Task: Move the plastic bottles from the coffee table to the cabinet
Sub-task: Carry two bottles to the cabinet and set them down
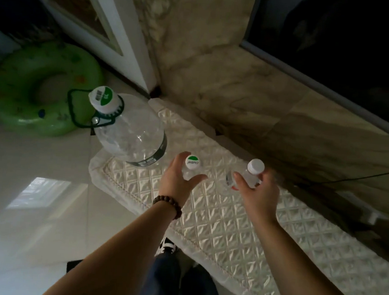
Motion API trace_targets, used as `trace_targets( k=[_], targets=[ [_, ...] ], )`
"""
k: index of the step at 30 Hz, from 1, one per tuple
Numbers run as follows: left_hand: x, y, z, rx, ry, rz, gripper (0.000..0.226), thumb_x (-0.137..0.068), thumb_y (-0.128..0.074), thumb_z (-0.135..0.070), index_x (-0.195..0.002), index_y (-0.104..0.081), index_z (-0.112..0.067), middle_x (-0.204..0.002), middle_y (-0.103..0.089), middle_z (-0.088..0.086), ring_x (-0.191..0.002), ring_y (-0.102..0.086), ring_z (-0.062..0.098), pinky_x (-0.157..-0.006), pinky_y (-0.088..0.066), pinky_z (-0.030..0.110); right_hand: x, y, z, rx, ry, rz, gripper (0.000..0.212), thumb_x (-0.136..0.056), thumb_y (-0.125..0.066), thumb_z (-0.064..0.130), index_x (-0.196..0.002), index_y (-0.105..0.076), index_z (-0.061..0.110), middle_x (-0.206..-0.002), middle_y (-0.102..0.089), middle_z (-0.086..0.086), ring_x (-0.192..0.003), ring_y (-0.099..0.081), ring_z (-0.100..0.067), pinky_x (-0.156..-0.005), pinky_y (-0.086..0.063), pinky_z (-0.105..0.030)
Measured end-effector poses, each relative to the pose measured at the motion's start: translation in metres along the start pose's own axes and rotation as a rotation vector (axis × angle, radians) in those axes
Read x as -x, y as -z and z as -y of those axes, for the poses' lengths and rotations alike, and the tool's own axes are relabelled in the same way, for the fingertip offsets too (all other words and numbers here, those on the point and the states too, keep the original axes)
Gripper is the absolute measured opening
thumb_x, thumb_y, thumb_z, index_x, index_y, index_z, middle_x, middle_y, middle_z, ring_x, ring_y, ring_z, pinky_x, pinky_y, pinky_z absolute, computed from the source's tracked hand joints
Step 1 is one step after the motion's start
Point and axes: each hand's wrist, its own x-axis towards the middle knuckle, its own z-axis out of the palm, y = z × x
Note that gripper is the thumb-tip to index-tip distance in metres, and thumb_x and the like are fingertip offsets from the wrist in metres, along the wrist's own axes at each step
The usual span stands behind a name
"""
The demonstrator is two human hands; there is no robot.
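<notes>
Two small clear plastic bottles stand upright on the cabinet top, which is covered by a white quilted cloth [228,231]. My left hand [177,181] curls around the bottle with the green-and-white cap [193,162], fingers on both sides of it. My right hand [257,192] grips the bottle with the plain white cap [253,173] by its body. A large clear water jug [131,133] with a green-and-white cap and a dark carry handle stands at the cloth's far left end.
A marble wall [230,68] runs behind the cabinet, with a dark screen [348,43] above it. A green inflatable swim ring [42,88] lies on the glossy tiled floor [34,193] at left. A white door frame [119,25] stands beyond. My legs and shoe are below.
</notes>
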Motion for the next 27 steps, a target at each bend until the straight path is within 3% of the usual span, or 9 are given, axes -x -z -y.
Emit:
trace_targets(
  k=[3, 9, 13, 18, 22, 27],
  targets=[
    [-0.043, -0.015, 0.005, -0.001, -0.025, 0.003, 0.062, -0.069, -0.079, -0.037, -0.120, -0.046, -0.028, -0.116, -0.058, -0.001, -0.102, -0.057, 0.016, -0.087, -0.052, 0.038, -0.028, -0.028, -0.007, 0.001, 0.014, -0.037, 0.053, -0.071, -0.079, 0.035, -0.113, -0.055, 0.013, -0.114, -0.062, -0.002, -0.102, -0.054, -0.011, -0.086, -0.047, -0.032],
    [-0.092, -0.036, 0.020, 0.002, -0.055, 0.026, 0.063, -0.071, -0.079, -0.037, -0.123, -0.044, -0.027, -0.121, -0.055, -0.002, -0.106, -0.056, 0.014, -0.089, -0.051, 0.035, -0.062, -0.068, -0.020, 0.008, 0.034, -0.100, 0.057, -0.069, -0.081, 0.030, -0.115, -0.052, 0.013, -0.112, -0.058, 0.002, -0.102, -0.054, -0.009, -0.086, -0.044, -0.026],
    [-0.104, -0.040, 0.023, 0.006, -0.071, 0.050, 0.059, -0.071, -0.078, -0.039, -0.120, -0.046, -0.031, -0.118, -0.053, -0.006, -0.100, -0.054, 0.010, -0.081, -0.047, 0.026, -0.072, -0.081, -0.025, 0.024, 0.048, -0.094, 0.058, -0.067, -0.083, 0.028, -0.113, -0.051, 0.013, -0.113, -0.061, -0.004, -0.100, -0.056, -0.012, -0.085, -0.046, -0.029],
    [-0.100, -0.044, 0.027, -0.018, -0.093, 0.023, 0.061, -0.069, -0.078, -0.042, -0.120, -0.047, -0.029, -0.120, -0.052, -0.007, -0.101, -0.056, 0.012, -0.080, -0.051, 0.031, -0.072, -0.087, -0.026, -0.016, 0.029, -0.094, 0.063, -0.065, -0.085, 0.029, -0.115, -0.049, 0.018, -0.115, -0.060, 0.000, -0.104, -0.056, -0.011, -0.087, -0.045, -0.025],
    [-0.095, -0.043, 0.027, -0.077, -0.108, 0.021, 0.072, -0.070, -0.076, -0.046, -0.129, -0.041, -0.025, -0.128, -0.049, -0.005, -0.112, -0.054, 0.016, -0.086, -0.051, 0.034, -0.066, -0.087, -0.027, -0.033, 0.015, -0.083, 0.065, -0.065, -0.084, 0.030, -0.117, -0.047, 0.020, -0.117, -0.059, 0.003, -0.110, -0.056, -0.012, -0.090, -0.043, -0.024],
    [-0.086, -0.033, 0.022, -0.188, -0.118, 0.021, 0.091, -0.072, -0.070, -0.057, -0.144, -0.026, -0.022, -0.149, -0.034, -0.001, -0.137, -0.034, 0.021, -0.105, -0.040, 0.044, -0.060, -0.079, -0.023, 0.038, 0.007, -0.058, 0.086, -0.066, -0.082, 0.039, -0.137, -0.039, 0.013, -0.135, -0.053, -0.005, -0.124, -0.050, -0.020, -0.102, -0.043, -0.035]
  ],
)
